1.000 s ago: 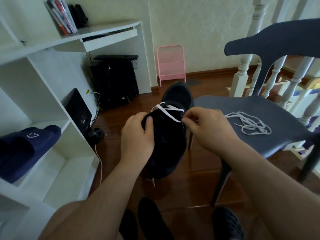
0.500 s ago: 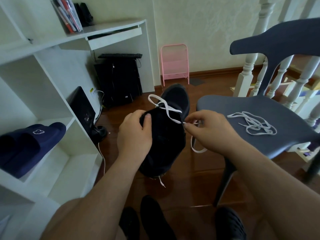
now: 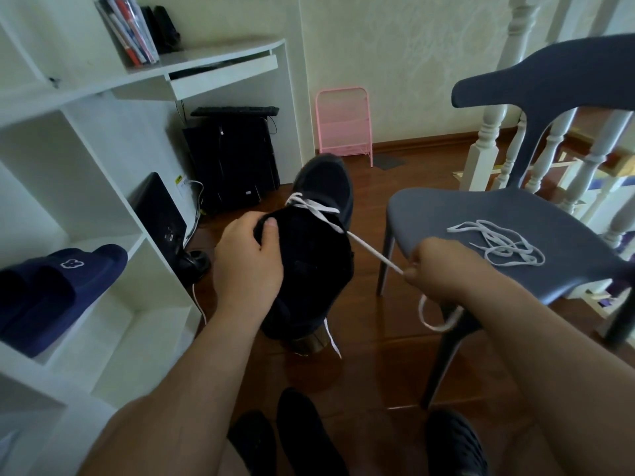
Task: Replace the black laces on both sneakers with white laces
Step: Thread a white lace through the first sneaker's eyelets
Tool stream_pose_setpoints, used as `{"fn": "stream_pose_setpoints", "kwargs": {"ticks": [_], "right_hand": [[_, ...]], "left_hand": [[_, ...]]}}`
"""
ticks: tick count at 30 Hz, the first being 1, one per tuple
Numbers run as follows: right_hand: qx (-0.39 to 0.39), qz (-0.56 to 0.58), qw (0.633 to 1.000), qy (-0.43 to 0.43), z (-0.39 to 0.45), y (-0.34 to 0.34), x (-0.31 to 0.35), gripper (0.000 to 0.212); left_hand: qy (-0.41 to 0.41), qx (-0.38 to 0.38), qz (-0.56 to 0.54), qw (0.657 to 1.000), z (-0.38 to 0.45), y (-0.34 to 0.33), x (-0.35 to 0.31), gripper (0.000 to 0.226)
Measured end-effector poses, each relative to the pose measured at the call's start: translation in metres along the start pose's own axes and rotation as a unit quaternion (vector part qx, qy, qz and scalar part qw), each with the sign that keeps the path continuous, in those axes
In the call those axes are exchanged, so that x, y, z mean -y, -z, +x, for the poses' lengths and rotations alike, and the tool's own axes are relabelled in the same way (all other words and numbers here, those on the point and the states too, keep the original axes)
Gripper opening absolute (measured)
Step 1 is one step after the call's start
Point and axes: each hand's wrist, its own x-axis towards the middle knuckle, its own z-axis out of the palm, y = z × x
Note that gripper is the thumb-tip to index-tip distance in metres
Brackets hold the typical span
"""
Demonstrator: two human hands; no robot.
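A black sneaker is held up in front of me, toe pointing away. My left hand grips its left side, thumb on the tongue. A white lace crosses the lower eyelets and runs taut to the right. My right hand pinches that lace and holds it stretched; a slack loop hangs below the fist. Another lace end dangles under the shoe's heel. A second white lace lies in a loose tangle on the seat of the grey chair.
White shelving stands at left with navy slippers on a shelf. A black computer tower and a pink rack sit farther back. White stair balusters rise behind the chair. Dark shoes lie on the wooden floor near me.
My right hand has drawn the white lace out to the right and down, pulling it taut through the eyelet. The loose loop over the toe has tightened. My left hand kept its hold.
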Motion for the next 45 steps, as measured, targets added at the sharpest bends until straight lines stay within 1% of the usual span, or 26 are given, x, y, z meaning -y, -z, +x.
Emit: {"fn": "stream_pose_setpoints", "kwargs": {"ticks": [1,2,4,6,8,11,13,15,17,22,24,26,29,32,33,35,38,41,42,43,45], "right_hand": [[0.033,-0.015,0.999,-0.015,0.000,0.000,-0.003,0.028],[0.048,-0.021,0.998,-0.021,0.000,-0.001,-0.004,0.028],[0.046,-0.018,0.999,-0.017,-0.002,0.000,-0.004,0.025],[0.022,0.006,1.000,0.006,-0.004,0.003,-0.002,0.020],[-0.017,0.071,0.996,0.049,-0.007,0.004,0.001,0.019],[-0.095,0.187,0.970,0.123,-0.014,0.004,0.017,0.020],[-0.107,0.212,0.959,0.154,-0.016,0.000,0.027,0.015],[-0.093,0.205,0.962,0.155,-0.017,-0.004,0.032,0.014],[-0.076,0.192,0.966,0.153,-0.017,-0.006,0.031,0.019],[-0.038,0.206,0.963,0.170,-0.021,-0.001,0.025,0.020],[-0.026,0.201,0.965,0.168,-0.023,0.003,0.023,0.021],[-0.019,0.203,0.966,0.158,-0.023,0.008,0.019,0.022],[-0.025,0.232,0.960,0.157,-0.026,0.014,0.017,0.025],[-0.070,0.274,0.948,0.149,-0.029,0.019,0.017,0.028],[-0.089,0.286,0.943,0.146,-0.029,0.022,0.017,0.030],[-0.134,0.284,0.937,0.154,-0.029,0.027,0.016,0.030],[-0.190,0.240,0.934,0.183,-0.030,0.031,0.014,0.033],[-0.252,0.209,0.918,0.225,-0.037,0.034,0.017,0.038],[-0.261,0.203,0.913,0.239,-0.039,0.034,0.019,0.038],[-0.260,0.203,0.911,0.246,-0.040,0.035,0.021,0.035],[-0.234,0.211,0.919,0.239,-0.039,0.033,0.029,0.017]], "left_hand": [[0.002,-0.001,0.004,1.000,0.001,0.002,0.002,0.032],[0.000,0.002,0.008,1.000,0.001,0.002,0.003,0.032],[-0.005,0.009,0.002,1.000,0.001,0.002,0.003,0.032],[-0.002,0.010,-0.009,1.000,0.001,0.000,0.003,0.032],[-0.004,0.015,-0.015,1.000,0.000,-0.001,0.002,0.030],[-0.020,0.039,-0.011,0.999,-0.005,-0.005,-0.003,0.029],[-0.033,0.056,0.005,0.998,-0.010,-0.009,-0.008,0.028],[-0.037,0.064,0.005,0.997,-0.013,-0.011,-0.012,0.028],[-0.029,0.066,-0.006,0.997,-0.015,-0.010,-0.015,0.027],[0.021,0.104,-0.063,0.992,-0.013,-0.006,-0.016,0.022],[0.060,0.125,-0.105,0.985,-0.011,-0.006,-0.015,0.021],[0.126,0.141,-0.167,0.968,-0.008,-0.002,-0.017,0.018],[0.224,0.184,-0.244,0.925,-0.005,0.002,-0.026,0.021],[0.315,0.232,-0.307,0.868,-0.007,0.008,-0.035,0.024],[0.333,0.246,-0.332,0.848,-0.008,0.008,-0.038,0.023],[0.343,0.255,-0.355,0.831,-0.008,0.007,-0.039,0.024],[0.330,0.255,-0.368,0.831,-0.008,0.004,-0.036,0.019],[0.307,0.265,-0.366,0.838,-0.010,0.000,-0.034,0.018],[0.299,0.265,-0.363,0.842,-0.011,-0.003,-0.032,0.018],[0.287,0.265,-0.357,0.848,-0.012,-0.006,-0.030,0.019],[0.261,0.268,-0.336,0.864,-0.016,-0.011,-0.030,0.017]]}}
